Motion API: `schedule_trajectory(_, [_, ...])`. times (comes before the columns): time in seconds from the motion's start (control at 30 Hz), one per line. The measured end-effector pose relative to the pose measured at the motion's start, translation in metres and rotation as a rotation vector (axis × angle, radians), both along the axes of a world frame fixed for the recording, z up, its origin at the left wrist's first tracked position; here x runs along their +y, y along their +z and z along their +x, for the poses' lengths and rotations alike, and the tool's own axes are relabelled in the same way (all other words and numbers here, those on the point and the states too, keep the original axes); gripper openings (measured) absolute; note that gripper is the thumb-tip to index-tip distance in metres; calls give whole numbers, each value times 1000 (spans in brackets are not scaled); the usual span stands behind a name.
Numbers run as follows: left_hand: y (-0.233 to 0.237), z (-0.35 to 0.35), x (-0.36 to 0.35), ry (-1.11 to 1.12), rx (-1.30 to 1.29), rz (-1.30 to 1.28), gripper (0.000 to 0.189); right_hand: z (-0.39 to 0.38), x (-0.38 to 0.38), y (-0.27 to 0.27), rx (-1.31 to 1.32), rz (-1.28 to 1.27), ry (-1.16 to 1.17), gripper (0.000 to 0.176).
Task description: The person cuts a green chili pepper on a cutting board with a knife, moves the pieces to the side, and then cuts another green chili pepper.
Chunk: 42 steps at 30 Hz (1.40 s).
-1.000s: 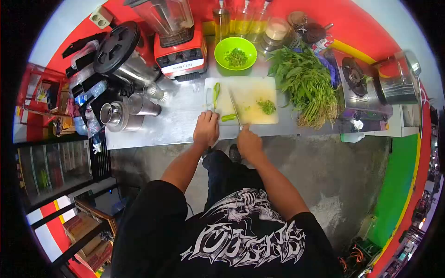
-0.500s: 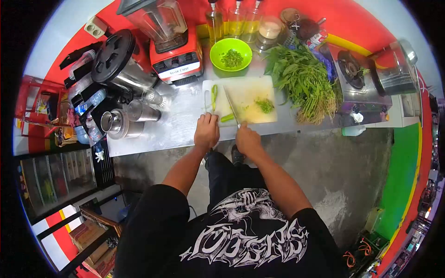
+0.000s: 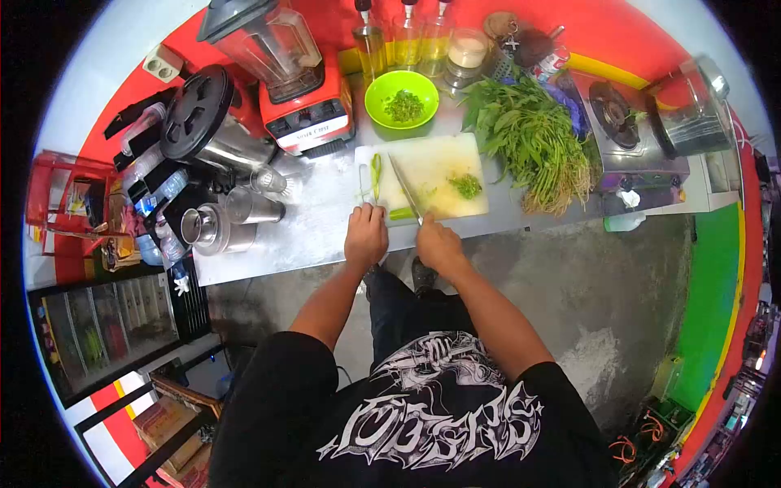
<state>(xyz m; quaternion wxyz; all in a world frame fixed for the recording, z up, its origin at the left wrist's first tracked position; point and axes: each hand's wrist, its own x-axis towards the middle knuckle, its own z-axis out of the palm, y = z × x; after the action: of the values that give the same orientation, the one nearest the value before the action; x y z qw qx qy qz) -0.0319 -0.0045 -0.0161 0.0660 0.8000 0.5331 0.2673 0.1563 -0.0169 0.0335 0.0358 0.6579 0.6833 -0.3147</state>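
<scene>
A kitchen knife [image 3: 406, 188] lies slanted across the white cutting board [image 3: 439, 150], its handle gripped in my right hand [image 3: 440, 246] at the board's near edge. My left hand [image 3: 366, 236] is closed at the near left corner, fingertips on the board; whatever they hold is hidden. Just beyond those fingertips lies a thin green stalk [image 3: 376, 172]. Between my hands, left of the blade, rests a short green piece [image 3: 401, 213]. Chopped greens [image 3: 465, 186] form a small heap on the board's right side.
A lime-green bowl [image 3: 375, 112] with chopped greens stands behind the board. Leafy greens [image 3: 529, 138] are piled to its right, near a gas stove [image 3: 634, 159]. A red blender [image 3: 307, 122], steel cups [image 3: 254, 205] and oil bottles [image 3: 407, 41] also occupy the steel table [image 3: 313, 220].
The view has shifted slightly. The short green piece sits a little lower, closer to the board's near edge. Both hands keep nearly the same places, and the knife stays in my right hand.
</scene>
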Motion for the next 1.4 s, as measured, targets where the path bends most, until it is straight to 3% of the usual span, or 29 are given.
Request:
schedule_trajectory(0.17, [-6,-2,-2,30,-31,-51,20,-7,-29,-4,40,-25,-95,35])
schedule_trajectory(0.37, [-11,-4,2,16,14,-97,23,-11,-10,-34,24,80,-12,36])
schedule_trajectory(0.73, [-9,-1,3,11,37,-122,26,45,-7,-18,65,11,-317,46])
schedule_trajectory(0.9, [-14,-2,-6,11,82,-73,30,68,-8,-15,38,119,-304,40])
schedule_trajectory(1.0, [-12,2,-5,-21,103,-46,35,75,-18,-15,101,138,-177,31])
schedule_trajectory(1.17, [-4,31,7,-87,30,-120,34,82,-26,-21,105,79,-130,32])
schedule_trajectory(1.4, [-15,65,17,-113,-8,-82,31,92,-20,-27,146,187,-211,39])
